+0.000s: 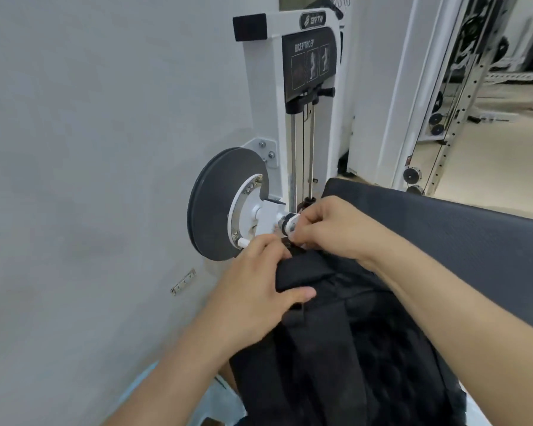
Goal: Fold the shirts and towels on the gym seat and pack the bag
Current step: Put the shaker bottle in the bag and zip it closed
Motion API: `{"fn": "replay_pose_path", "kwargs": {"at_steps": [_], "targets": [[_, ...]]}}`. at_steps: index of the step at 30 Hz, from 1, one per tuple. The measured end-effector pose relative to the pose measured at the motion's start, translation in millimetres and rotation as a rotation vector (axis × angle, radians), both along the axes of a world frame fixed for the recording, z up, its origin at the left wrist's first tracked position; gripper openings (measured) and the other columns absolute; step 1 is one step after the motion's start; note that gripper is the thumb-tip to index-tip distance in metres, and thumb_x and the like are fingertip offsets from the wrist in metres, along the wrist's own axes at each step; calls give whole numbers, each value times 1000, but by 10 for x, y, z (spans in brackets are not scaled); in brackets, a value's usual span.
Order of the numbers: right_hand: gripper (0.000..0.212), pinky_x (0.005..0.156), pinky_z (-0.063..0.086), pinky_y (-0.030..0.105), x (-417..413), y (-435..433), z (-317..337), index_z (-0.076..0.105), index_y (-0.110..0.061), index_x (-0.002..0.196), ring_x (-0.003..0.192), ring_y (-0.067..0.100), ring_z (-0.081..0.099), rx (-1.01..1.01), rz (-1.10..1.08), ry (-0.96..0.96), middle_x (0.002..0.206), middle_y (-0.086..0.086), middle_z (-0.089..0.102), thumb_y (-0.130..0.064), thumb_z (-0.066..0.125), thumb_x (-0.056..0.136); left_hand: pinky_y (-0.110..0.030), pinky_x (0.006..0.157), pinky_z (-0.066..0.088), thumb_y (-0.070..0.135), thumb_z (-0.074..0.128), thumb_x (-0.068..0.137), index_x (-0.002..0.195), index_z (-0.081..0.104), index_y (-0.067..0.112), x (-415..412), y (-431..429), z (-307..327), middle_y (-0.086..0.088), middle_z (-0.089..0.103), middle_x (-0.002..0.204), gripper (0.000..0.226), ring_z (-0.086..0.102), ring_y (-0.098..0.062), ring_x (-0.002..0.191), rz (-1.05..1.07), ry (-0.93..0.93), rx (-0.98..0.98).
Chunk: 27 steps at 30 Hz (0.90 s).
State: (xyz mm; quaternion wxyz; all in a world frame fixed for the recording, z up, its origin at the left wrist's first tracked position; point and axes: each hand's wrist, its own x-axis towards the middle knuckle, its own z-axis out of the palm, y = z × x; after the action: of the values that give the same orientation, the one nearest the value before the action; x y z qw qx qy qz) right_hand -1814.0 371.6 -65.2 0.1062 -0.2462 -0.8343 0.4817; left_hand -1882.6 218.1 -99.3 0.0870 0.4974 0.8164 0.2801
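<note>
Bracing bag's (351, 348) top edge with left hand (259, 290), thumb clamped across; pinching same top with right hand's (330, 229) curled fingers (308, 224), probably to run the zip, itself hidden.

White bicep/tricep machine (261, 96) w/ grey pulley wheel (216, 199), wall (90, 133) behind
</note>
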Motion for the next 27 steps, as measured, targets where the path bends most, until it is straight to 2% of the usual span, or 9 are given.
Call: {"fn": "replay_pose_path", "kwargs": {"at_steps": [4,5,7,9,11,15,18,21,27], "targets": [[21,66,48,30,255,-425,-356,66,-13,67,66,11,57,306,-64,-14,62,-7,61,-24,67,85,-33,100,41,55,61,83,105,60,25,142,-267,-386,17,33,147,38,42,-13,127,-61,241,-119],[21,68,49,32,314,-543,-463,67,-15,68,69,13,59,356,-106,0,65,-6,63,-26,65,86,-33,105,37,57,58,83,108,61,26,152,-346,-413,17,30,151,40,36,-11,134,-100,189,-169],[20,69,49,34,428,-713,-640,67,-17,69,69,13,59,336,-181,71,67,-4,64,-26,64,86,-30,111,30,65,50,83,107,63,34,159,-487,-321,19,35,150,42,25,0,141,-160,-171,-238],[19,67,48,33,505,-823,-751,67,-18,70,67,12,57,302,-200,114,66,-3,64,-26,63,87,-28,101,37,63,41,90,96,63,34,175,-538,-275,16,60,123,37,38,-4,135,-123,-399,-150],[18,67,48,34,561,-871,-797,69,-20,72,67,12,57,281,-193,122,66,-4,64,-25,63,88,-30,85,42,49,45,95,97,54,29,242,-500,-317,13,62,103,22,55,-14,113,9,-196,-113],[15,71,49,34,675,-836,-839,69,-20,76,71,10,57,292,-147,124,70,-7,63,-27,63,88,-27,91,43,31,68,86,123,54,30,418,-391,-507,12,58,120,39,54,-9,111,112,33,-108],[17,76,45,34,748,-805,-863,63,-22,72,79,11,51,407,-71,102,70,-11,55,-29,62,89,-31,80,45,21,64,87,105,67,27,537,-308,-630,9,62,101,19,59,-14,97,200,189,-62],[21,76,44,37,893,-406,-803,57,-20,66,82,19,52,429,-199,117,67,-9,50,-26,64,85,-39,80,47,20,61,89,98,67,23,484,-287,-560,5,64,98,12,60,-22,94,327,287,-80],[28,56,35,28,1140,264,-881,52,-20,61,61,9,50,207,-335,44,58,-7,53,-21,62,87,-30,63,35,11,54,86,101,67,25,286,-28,-132,-2,66,96,25,52,-27,81,476,427,-574]]}}
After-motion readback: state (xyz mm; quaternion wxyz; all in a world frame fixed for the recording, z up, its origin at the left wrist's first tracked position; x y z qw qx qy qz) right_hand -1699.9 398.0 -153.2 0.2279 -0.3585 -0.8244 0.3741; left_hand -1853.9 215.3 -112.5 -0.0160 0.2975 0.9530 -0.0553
